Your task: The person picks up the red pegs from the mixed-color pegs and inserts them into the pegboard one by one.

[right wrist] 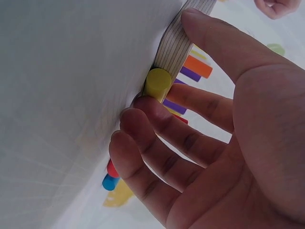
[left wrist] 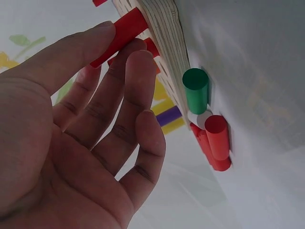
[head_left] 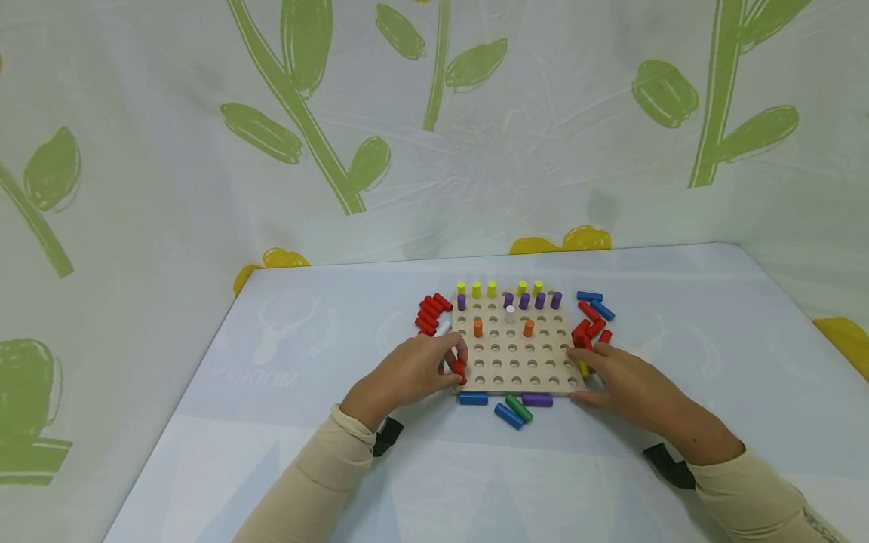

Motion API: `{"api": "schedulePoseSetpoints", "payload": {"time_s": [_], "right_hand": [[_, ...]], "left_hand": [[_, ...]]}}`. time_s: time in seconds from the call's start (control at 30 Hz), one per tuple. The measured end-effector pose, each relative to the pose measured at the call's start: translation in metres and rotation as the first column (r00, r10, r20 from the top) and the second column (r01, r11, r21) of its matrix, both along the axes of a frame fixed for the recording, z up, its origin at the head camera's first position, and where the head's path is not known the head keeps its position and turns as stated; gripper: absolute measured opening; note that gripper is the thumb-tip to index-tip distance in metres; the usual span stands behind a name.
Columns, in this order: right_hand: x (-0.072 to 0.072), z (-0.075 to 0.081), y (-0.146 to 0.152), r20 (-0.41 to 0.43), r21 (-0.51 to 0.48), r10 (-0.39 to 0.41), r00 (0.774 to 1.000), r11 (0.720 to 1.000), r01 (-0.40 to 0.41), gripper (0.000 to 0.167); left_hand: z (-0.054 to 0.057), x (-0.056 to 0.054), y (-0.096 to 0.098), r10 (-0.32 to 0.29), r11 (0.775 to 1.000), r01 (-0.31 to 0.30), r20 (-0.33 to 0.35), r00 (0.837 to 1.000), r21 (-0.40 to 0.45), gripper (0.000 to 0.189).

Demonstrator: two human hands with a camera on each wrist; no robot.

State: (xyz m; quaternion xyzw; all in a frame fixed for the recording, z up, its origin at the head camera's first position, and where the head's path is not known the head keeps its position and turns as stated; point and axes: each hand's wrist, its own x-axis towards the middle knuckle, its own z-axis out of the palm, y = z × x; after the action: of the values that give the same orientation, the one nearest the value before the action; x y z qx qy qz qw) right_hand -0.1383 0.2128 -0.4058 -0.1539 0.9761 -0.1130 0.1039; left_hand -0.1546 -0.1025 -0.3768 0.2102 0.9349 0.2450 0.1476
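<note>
Pale tabletop (head_left: 475, 483): left hand (head_left: 414, 371) pinches red peg (left wrist: 121, 37) at pegboard (head_left: 505, 372); right hand (head_left: 631, 381), relaxed, touches pegboard's right edge.

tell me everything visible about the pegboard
The pegboard looks like pale layered wood with rows of round holes, lying flat on the table. Yellow, purple, orange and white pegs stand in its farther rows; many holes are vacant. The right hand touches its near right corner; the left hand holds a red peg by its near left corner.

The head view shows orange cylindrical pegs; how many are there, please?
2: one orange peg stands left of centre in the light wooden board, another peg right of centre, same row. Others may be hidden.
</note>
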Motion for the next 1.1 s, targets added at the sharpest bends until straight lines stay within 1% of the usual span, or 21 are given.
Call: {"api": "schedulePoseSetpoints", "payload": {"time_s": [0.53,0.8,0.97,1.1], "right_hand": [[0.0012,0.0006,-0.0001,-0.032,-0.006,0.014,0.999,1.0,-0.015,0.074],[0.0012,0.0014,-0.0002,-0.041,0.002,0.013,0.999,1.0,-0.013,0.074],[0.0008,0.0009,-0.0007,-0.026,0.005,0.007,1.0,1.0,-0.007,0.075],[0.0005,0.0008,-0.0011,-0.016,0.009,0.005,1.0,1.0,-0.005,0.075]], "left_hand": [[-0.0036,0.0004,0.0014,-0.013,0.999,0.012,-0.03,0.999,-0.03,0.023],[-0.0041,0.0002,0.0016,-0.054,0.998,0.053,-0.043,0.998,-0.034,0.024],[-0.0037,0.0003,0.0009,-0.059,0.998,0.058,-0.038,0.998,-0.031,0.024],[-0.0025,-0.0002,-0.0006,-0.048,0.999,0.047,-0.024,0.999,-0.023,0.023]]}}
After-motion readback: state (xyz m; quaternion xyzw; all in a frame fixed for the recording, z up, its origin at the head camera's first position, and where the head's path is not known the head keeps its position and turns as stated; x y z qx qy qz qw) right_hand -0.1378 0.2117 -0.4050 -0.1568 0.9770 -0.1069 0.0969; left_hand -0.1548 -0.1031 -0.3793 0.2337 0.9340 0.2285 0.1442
